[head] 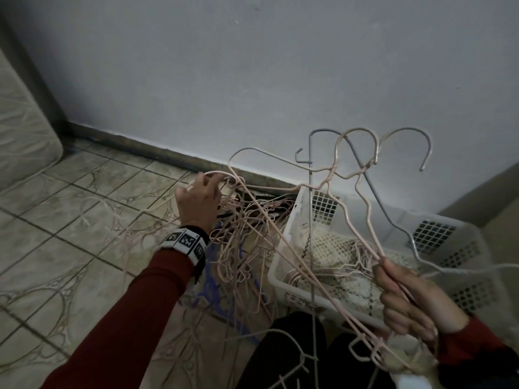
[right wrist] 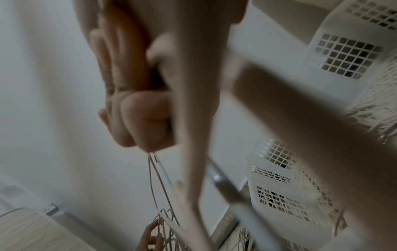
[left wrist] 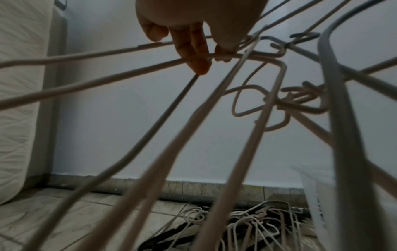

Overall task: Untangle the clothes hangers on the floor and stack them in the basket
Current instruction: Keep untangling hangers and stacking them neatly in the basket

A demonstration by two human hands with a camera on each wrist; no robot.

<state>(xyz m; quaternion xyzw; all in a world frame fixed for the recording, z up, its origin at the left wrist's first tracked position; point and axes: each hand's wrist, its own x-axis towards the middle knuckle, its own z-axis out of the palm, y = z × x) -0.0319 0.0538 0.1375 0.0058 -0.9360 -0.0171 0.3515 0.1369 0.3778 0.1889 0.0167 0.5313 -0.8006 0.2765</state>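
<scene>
the tiled floor [head: 70,220] meets a grey wall [head: 252,66]. a white basket [head: 463,248] stands by the wall, a few hangers inside. beside it on the floor lies the tangled pile of hangers [head: 244,242]. the right hand [head: 407,304] clenches a raised bunch of hangers [head: 356,192] over the basket. the left hand [head: 199,200] grasps a pink hanger [head: 222,173] above the pile.

Counts on the floor
One white basket [head: 292,265], two hands, one mattress [head: 22,122] at upper left; tangled hangers [head: 244,234] too many to count.
</scene>
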